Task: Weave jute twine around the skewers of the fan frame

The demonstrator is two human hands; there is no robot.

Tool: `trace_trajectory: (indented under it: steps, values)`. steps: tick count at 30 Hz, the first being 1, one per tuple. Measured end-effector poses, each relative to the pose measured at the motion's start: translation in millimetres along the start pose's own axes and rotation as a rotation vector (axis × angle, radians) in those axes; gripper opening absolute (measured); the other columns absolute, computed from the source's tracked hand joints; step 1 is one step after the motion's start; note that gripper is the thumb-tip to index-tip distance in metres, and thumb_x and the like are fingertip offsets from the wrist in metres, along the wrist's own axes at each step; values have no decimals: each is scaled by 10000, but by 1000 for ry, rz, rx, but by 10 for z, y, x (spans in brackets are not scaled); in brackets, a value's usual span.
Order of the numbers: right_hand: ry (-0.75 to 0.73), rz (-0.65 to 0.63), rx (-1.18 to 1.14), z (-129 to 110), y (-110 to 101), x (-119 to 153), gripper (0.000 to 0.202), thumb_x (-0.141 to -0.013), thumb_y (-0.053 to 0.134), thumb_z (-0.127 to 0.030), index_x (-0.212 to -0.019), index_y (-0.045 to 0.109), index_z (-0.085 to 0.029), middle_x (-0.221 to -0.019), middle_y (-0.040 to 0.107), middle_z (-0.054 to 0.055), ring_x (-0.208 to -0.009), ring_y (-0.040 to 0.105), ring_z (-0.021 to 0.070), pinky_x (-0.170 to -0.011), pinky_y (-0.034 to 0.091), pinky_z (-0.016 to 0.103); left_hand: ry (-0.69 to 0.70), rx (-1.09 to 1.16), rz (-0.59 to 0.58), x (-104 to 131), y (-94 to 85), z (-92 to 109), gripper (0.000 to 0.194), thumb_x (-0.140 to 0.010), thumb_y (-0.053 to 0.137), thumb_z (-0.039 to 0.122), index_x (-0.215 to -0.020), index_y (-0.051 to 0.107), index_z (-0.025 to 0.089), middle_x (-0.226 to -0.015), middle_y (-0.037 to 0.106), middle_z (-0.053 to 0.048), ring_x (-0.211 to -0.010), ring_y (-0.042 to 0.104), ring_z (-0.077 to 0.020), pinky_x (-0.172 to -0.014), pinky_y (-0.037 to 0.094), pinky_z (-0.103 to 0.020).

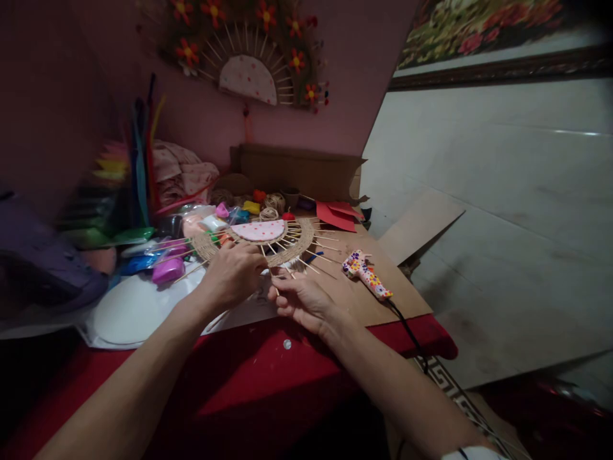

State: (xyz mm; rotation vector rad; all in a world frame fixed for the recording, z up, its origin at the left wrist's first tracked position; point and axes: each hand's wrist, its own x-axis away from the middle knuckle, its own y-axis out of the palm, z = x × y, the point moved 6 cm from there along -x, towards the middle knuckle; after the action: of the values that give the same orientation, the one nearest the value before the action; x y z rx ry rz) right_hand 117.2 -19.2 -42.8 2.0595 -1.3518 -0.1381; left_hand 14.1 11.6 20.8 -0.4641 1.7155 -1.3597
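Two hands at a half-round woven fan frame on a craft table.

The fan frame [268, 237] lies flat just beyond both hands, straight edge toward them, skewers splaying outward. The left hand [233, 275], nearer, is curled closed on its near rim; the right hand [302, 300] pinches a skewer [272, 281], fingers half open. A flowered glue gun [366, 273] rests toward the table's right edge.

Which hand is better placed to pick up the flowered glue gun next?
Probably the right hand: the glue gun lies just beyond it on the cardboard, with nothing between. The left hand is on the woven fan piece, pinning its sticks, and farther off.
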Motion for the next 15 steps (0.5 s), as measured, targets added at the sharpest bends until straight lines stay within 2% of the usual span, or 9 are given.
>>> trace_trajectory:
  steps: [5,9,15]
  values:
    - [24,-45,-35,-3,15,1,263,-740,611,-114,-933,457,-201,-611,599,-22,-438,409,49,-430,278,135,-4,10,25,0,-33,15,259,-809,496,158,-899,727,231,-829,687,-50,-820,594,-213,-794,375,-364]
    - [24,-55,-50,0,14,-4,306,-728,620,-105,-928,420,-221,-615,593,-33,-437,403,47,-434,270,136,8,4,-30,3,-30,35,328,-757,507,101,-894,742,282,-799,668,-34,-801,580,-197,-774,365,-353]
    - [37,-64,-62,21,-2,-18,361,-709,612,-84,-968,409,-231,-611,572,-51,-435,398,48,-432,253,142,19,-7,-53,10,-17,51,300,-759,508,98,-807,753,264,-796,656,-45,-779,559,-183,-786,366,-358]
